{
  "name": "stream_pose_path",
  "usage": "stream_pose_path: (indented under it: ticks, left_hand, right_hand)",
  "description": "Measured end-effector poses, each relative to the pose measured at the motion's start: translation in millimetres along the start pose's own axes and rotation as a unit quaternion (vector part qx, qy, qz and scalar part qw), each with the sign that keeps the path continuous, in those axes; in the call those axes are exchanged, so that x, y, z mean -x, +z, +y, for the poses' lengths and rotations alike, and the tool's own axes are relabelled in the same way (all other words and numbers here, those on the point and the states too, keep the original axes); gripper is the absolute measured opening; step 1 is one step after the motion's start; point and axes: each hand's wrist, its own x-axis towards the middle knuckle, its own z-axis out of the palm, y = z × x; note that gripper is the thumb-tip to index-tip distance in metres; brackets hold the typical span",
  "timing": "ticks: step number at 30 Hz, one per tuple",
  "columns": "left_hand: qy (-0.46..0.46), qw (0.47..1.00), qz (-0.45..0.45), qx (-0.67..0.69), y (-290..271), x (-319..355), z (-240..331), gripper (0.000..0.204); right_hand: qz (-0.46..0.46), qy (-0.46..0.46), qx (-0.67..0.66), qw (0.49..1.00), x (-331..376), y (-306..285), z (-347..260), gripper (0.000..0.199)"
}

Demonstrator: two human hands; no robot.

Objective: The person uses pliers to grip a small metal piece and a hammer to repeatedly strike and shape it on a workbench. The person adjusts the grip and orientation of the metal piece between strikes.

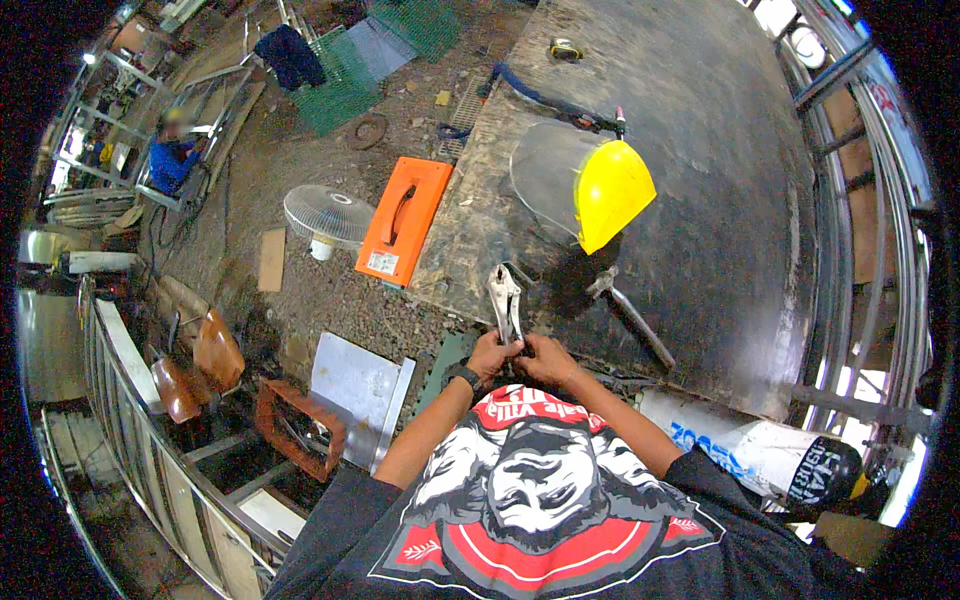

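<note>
Both my hands meet at the table's near edge around the lower handles of silver locking pliers (505, 297), whose jaws point away from me. My left hand (490, 355), with a dark watch on the wrist, closes on the handles from the left. From the right, my right hand (546, 360) is closed at the handle ends. Just right of the pliers lies a hammer (635, 318) with a metal handle. Beyond it rests a yellow face shield (613, 190) with a clear visor on the dark worktable (720, 130).
An orange case (405, 220) stands along the table's left edge, beside a white fan (330, 213). A torch with a dark cable (555, 103) and goggles (565, 49) lie farther back. A gas cylinder (740, 440) is at lower right. Another person (172, 160) crouches at far left.
</note>
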Motion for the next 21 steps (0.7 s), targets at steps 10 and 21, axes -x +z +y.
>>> stream_pose_path:
  ticks: [10, 21]
  left_hand:
    - [-0.066, 0.991, -0.04, 0.112, 11, 3, 4, 0.03]
    - [-0.038, 0.985, 0.092, 0.144, 2, 6, -21, 0.033]
  right_hand:
    - [0.013, 0.025, 0.03, 0.999, 6, -18, -15, 0.042]
    - [0.049, -0.005, 0.24, 0.969, 15, -48, 2, 0.029]
